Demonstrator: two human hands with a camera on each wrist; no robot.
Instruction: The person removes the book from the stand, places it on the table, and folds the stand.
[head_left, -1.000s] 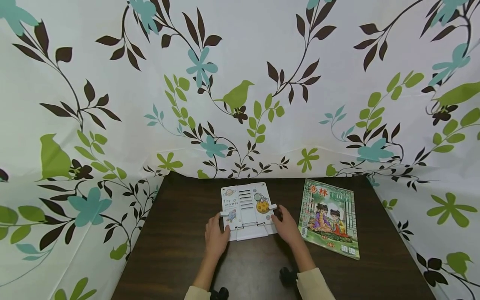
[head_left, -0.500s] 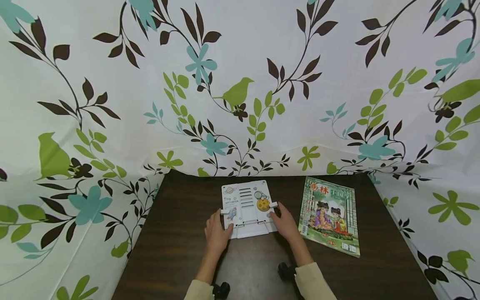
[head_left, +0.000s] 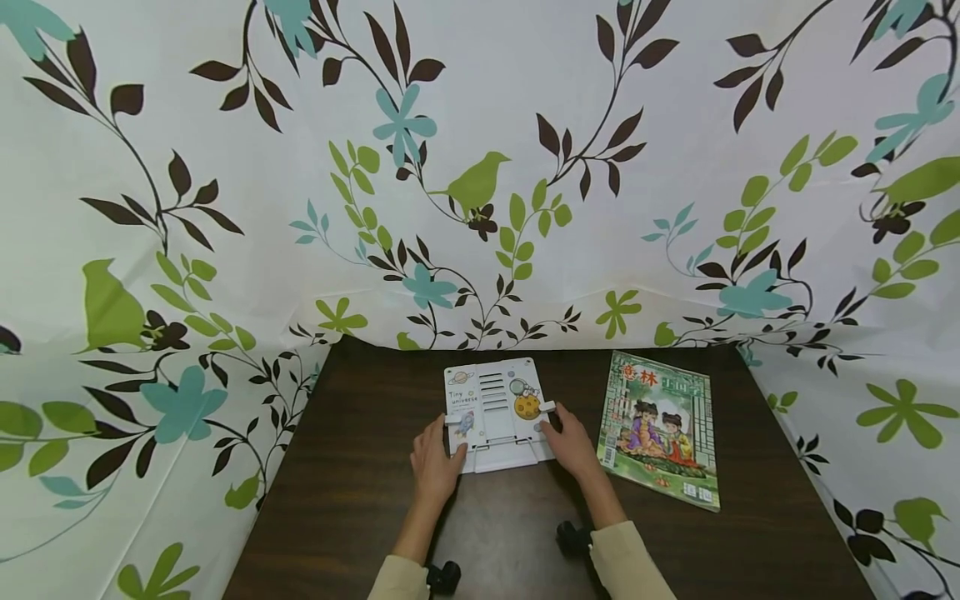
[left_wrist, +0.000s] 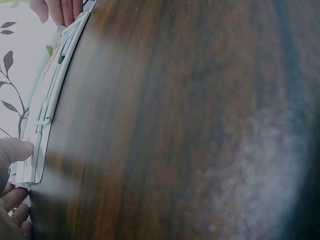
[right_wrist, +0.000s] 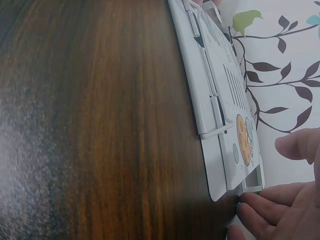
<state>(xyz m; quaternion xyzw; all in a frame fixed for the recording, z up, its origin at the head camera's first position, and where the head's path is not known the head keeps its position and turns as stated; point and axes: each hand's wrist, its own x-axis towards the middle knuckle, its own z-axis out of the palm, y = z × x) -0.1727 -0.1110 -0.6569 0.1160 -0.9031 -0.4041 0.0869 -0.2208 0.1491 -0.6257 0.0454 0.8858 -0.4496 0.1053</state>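
Observation:
A white book stand [head_left: 498, 412] with a "Tiny universe" space print lies nearly flat on the dark wooden table, a row of slots down its middle. My left hand [head_left: 437, 462] grips its left edge; in the left wrist view the thumb [left_wrist: 21, 149] presses on the printed face and the fingers [left_wrist: 15, 199] curl at the edge. At the other side is my right hand [head_left: 572, 446]. Seen from the right wrist, its thumb [right_wrist: 298, 144] stands apart from the stand, while the fingers [right_wrist: 262, 207] lie loosely beside the lower corner and the small side arm [right_wrist: 254, 181].
A green illustrated magazine [head_left: 660, 433] lies on the table, right of the book stand. A white cloth [head_left: 480, 250] printed with leaves and birds hangs behind the table [head_left: 337, 517] and along both sides.

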